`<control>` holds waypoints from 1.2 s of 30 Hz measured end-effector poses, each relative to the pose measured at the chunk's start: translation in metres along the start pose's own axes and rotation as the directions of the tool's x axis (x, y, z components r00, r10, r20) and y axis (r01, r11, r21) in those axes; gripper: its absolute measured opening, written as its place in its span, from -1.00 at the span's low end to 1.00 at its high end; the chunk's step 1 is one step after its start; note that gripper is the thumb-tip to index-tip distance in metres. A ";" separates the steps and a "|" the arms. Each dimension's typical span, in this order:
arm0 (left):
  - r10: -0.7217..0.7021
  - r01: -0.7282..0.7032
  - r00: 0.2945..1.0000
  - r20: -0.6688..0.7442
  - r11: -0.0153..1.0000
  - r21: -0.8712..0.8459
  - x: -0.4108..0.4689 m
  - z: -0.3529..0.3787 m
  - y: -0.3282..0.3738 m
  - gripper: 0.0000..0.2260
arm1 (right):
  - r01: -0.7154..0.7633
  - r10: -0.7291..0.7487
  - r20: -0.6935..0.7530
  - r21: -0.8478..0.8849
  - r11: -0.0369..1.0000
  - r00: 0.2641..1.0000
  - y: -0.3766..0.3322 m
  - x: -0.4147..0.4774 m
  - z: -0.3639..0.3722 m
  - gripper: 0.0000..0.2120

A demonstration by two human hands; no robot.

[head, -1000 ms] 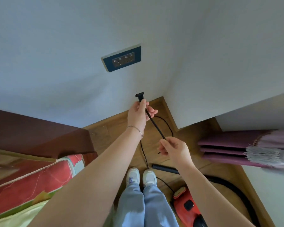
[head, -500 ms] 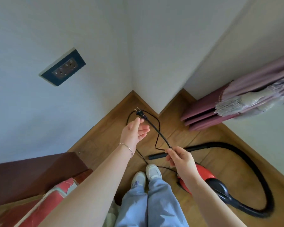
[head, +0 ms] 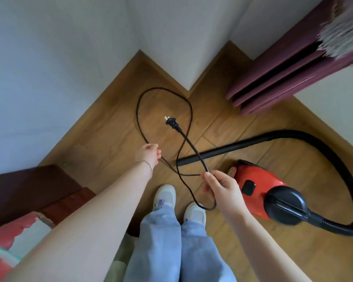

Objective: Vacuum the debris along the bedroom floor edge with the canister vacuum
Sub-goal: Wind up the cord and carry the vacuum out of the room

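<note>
Canister vacuum [head: 257,184] sits on the wooden floor [head: 102,143] at the lower right of the frame, a red body with a black handle cap, just right of the person's white shoes [head: 165,195]. Its black hose [head: 342,159] sweeps out toward the right edge, curves back and joins a black rigid tube [head: 218,150] lying flat, whose open end points left toward the frame centre.

The right hand [head: 224,190] pinches the black power cord [head: 192,146] between thumb and forefinger, the other fingers curled beneath. From that pinch the cord rises up-left to the plug [head: 171,122], which hangs in the air above the floor with its two pale prongs pointing up-left. The rest of the cord lies in a wide loop in the corner and drops in a small loop below the right hand, by the shoes.

The left hand [head: 148,154] is stretched out at centre-left, fingers relaxed and loosely bent, gripping nothing visible — the floor loop of cord passes beneath it. A thin bracelet [head: 146,162] circles that wrist.

White walls [head: 49,78] meet the floor in a zigzag: an inner corner at upper centre, then a jutting corner to its right. A maroon curtain [head: 283,78] with a pale fringe [head: 344,31] fills the upper right. A dark wooden bed frame [head: 25,192] and red bedding [head: 10,231] close off the lower left, leaving bare boards between bed, wall and vacuum.
</note>
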State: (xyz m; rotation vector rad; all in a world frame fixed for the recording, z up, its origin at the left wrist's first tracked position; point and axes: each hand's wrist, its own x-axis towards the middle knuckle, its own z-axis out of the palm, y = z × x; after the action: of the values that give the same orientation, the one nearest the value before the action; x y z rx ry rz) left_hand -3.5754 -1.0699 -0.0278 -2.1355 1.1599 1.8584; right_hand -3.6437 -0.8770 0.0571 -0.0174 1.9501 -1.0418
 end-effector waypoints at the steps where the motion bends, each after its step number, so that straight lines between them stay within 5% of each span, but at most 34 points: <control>1: 0.015 -0.014 1.000 -0.026 0.999 0.032 0.022 0.006 -0.010 -0.78 | -0.009 0.009 0.002 -0.006 1.000 1.000 0.015 0.013 0.005 -0.75; 8: 0.139 -0.083 0.982 -0.127 0.925 0.370 0.154 0.034 -0.060 -0.71 | -0.044 0.045 -0.014 0.009 0.999 0.999 0.096 0.102 0.028 -0.78; 16: 0.096 -0.002 0.940 -0.328 0.961 0.275 0.256 0.064 -0.086 -0.57 | -0.039 0.038 -0.020 -0.057 0.998 0.999 0.139 0.166 0.039 -0.79; 19: 0.138 -0.084 0.902 -0.410 0.986 0.147 0.266 0.070 -0.087 -0.59 | -0.049 0.048 -0.030 -0.027 0.998 0.998 0.146 0.171 0.042 -0.80; 22: 0.147 -0.158 0.937 -0.316 0.987 -0.009 0.269 0.077 -0.085 -0.51 | -0.083 0.084 -0.042 0.016 0.996 0.996 0.151 0.172 0.044 -0.81; 29: 0.175 -0.021 0.946 -0.274 0.874 0.486 0.289 0.085 -0.062 -0.65 | -0.115 0.117 -0.036 0.063 0.991 0.992 0.156 0.176 0.049 -0.80; 33: 0.283 -0.096 0.933 -0.222 0.792 0.602 0.277 0.077 -0.064 -0.76 | -0.123 0.131 -0.057 0.123 0.985 0.990 0.155 0.179 0.048 -0.79; 36: 0.351 -0.284 0.927 -0.132 0.887 0.364 0.261 0.071 -0.061 -0.95 | -0.113 0.123 -0.052 0.162 0.980 0.991 0.151 0.177 0.050 -0.78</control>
State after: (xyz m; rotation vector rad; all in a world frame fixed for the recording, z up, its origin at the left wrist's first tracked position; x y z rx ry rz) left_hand -3.6039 -1.1142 -0.2996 -2.0555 1.8242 1.4248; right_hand -3.6583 -0.8814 -0.1800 0.2197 1.8931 -1.1268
